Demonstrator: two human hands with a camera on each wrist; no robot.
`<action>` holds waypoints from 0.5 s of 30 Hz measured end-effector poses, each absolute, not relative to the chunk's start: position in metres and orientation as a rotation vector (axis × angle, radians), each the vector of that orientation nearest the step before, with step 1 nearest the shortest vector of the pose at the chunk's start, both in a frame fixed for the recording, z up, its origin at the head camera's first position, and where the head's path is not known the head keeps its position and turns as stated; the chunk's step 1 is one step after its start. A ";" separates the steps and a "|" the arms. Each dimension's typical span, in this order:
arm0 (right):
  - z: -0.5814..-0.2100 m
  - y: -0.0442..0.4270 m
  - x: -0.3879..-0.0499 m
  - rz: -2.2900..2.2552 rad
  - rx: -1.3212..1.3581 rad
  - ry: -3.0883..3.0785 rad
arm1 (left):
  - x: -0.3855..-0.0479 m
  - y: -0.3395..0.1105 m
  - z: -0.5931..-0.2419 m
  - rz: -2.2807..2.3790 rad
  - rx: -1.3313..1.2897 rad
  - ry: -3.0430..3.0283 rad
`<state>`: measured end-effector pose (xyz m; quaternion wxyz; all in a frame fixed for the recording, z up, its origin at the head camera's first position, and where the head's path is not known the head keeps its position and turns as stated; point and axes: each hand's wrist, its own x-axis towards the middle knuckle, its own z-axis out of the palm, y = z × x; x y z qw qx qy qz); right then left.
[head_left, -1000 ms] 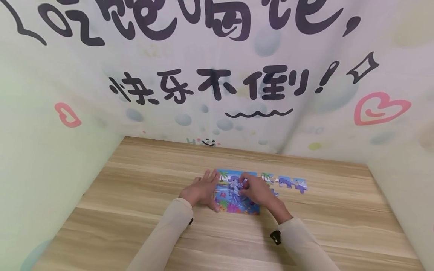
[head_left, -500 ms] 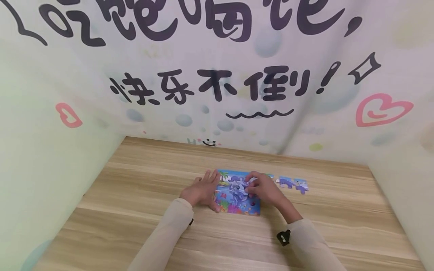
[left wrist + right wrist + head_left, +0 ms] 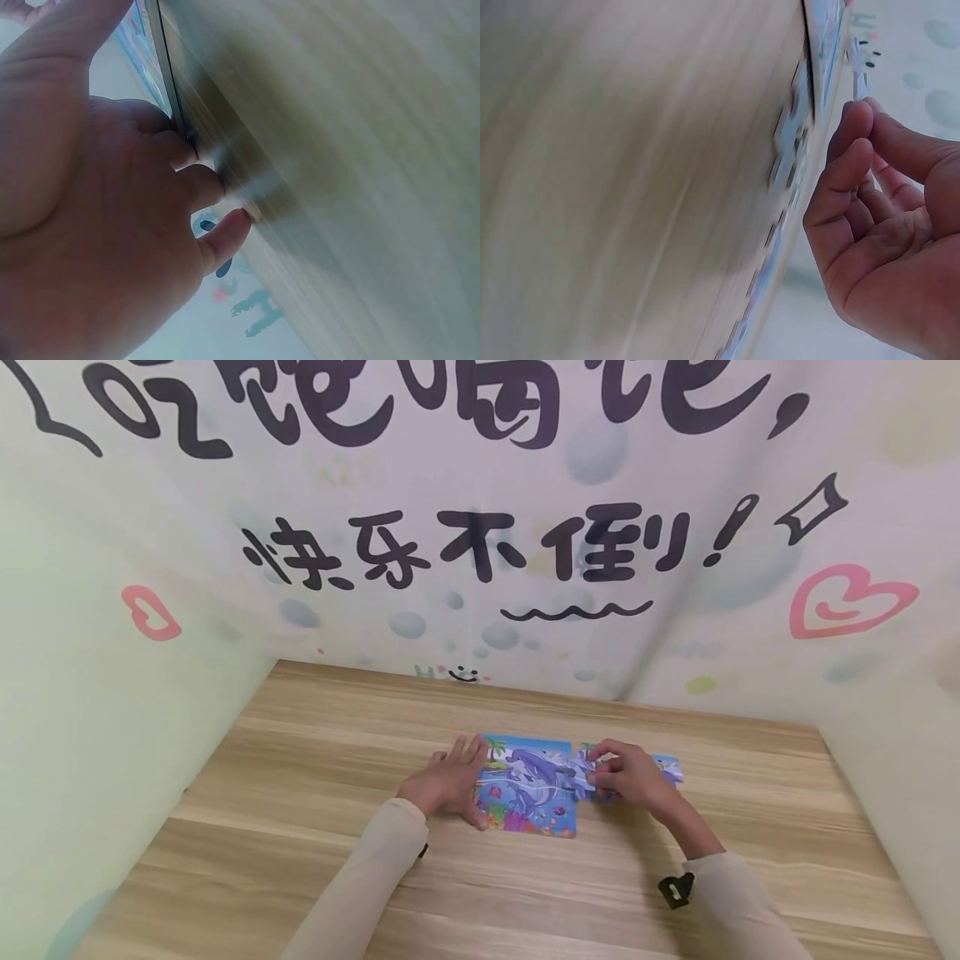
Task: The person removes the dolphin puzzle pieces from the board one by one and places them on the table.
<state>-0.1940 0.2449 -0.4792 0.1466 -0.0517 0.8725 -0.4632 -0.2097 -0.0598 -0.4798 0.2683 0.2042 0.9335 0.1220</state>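
Note:
A puzzle board with dolphins lies flat on the wooden table. Against its left edge rests the left hand, fingers spread; in the left wrist view the left hand touches the board's edge. Just right of the board, the right hand pinches a small puzzle piece between thumb and fingers, seen in the right wrist view above the table. Loose pieces lie below that right hand. More loose pieces show beyond the fingers in the head view, partly covered by the hand.
The wooden table reaches back to a printed cloth wall with black lettering and pink hearts. Pale walls stand at the left and right table edges.
The right hand has moved right, from over the board to above the loose pieces, with a piece between its fingers. More of the dolphin picture shows. The left hand has stayed in place.

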 end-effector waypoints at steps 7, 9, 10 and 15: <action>-0.479 0.265 -0.191 -1.281 -0.095 2.525 | -0.210 -0.060 -0.480 0.331 0.552 2.520; -0.479 0.270 -0.189 -1.282 -0.083 2.520 | -0.210 -0.060 -0.480 0.330 0.553 2.518; -0.479 0.272 -0.189 -1.283 -0.080 2.514 | -0.210 -0.060 -0.480 0.331 0.554 2.517; -0.479 0.284 -0.185 -1.287 -0.083 2.483 | -0.210 -0.061 -0.480 0.334 0.570 2.514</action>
